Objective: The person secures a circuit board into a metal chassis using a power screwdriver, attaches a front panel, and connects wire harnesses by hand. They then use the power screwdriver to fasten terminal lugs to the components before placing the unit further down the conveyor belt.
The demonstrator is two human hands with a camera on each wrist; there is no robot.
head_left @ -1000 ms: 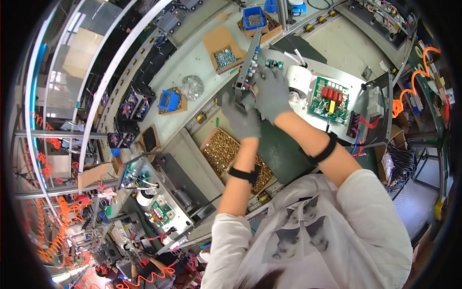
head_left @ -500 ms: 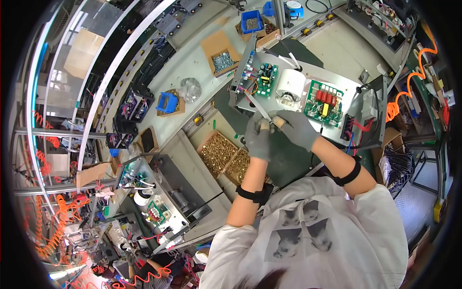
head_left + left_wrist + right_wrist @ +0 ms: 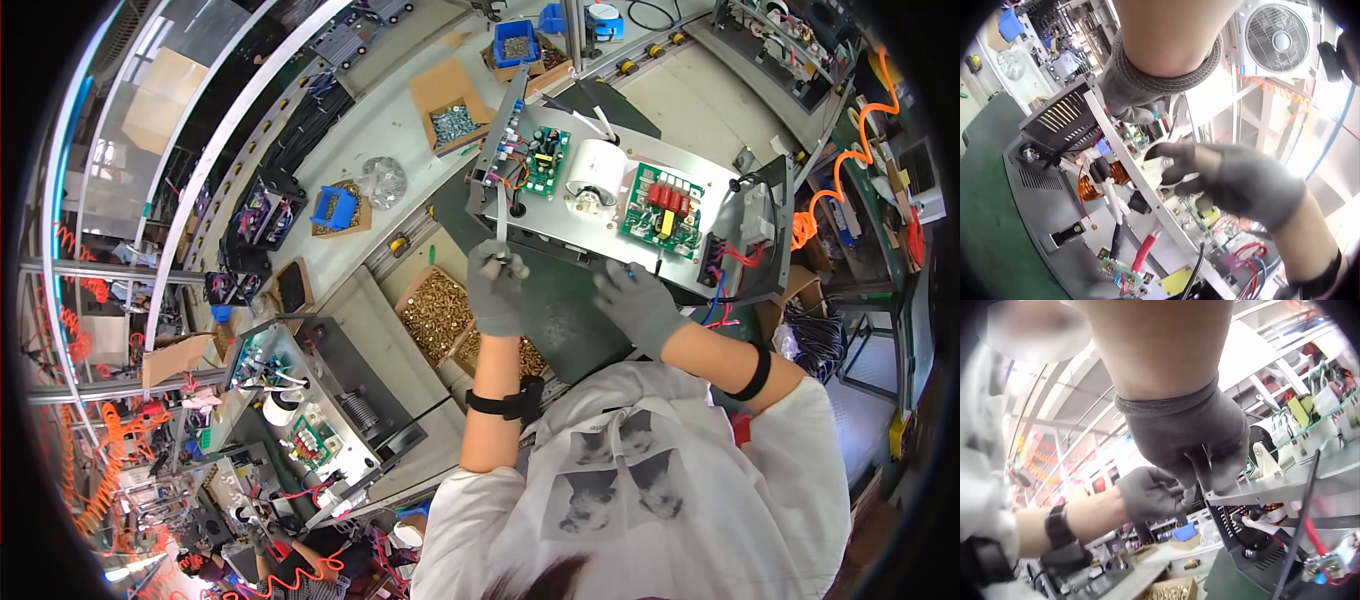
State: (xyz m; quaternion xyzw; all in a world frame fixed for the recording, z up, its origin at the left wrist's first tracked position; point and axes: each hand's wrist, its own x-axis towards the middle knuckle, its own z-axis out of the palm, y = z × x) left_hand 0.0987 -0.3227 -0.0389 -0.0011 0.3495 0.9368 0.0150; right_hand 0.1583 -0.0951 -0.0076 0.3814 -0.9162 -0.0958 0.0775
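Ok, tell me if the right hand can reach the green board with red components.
Likely yes: the right hand looks close, and nothing covers the green board from above.

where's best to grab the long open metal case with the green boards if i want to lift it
Probably at the left end panel and right end panel, one hand from outside each end: both stand upright on the metal case, while green boards and a white cylinder crowd its middle.
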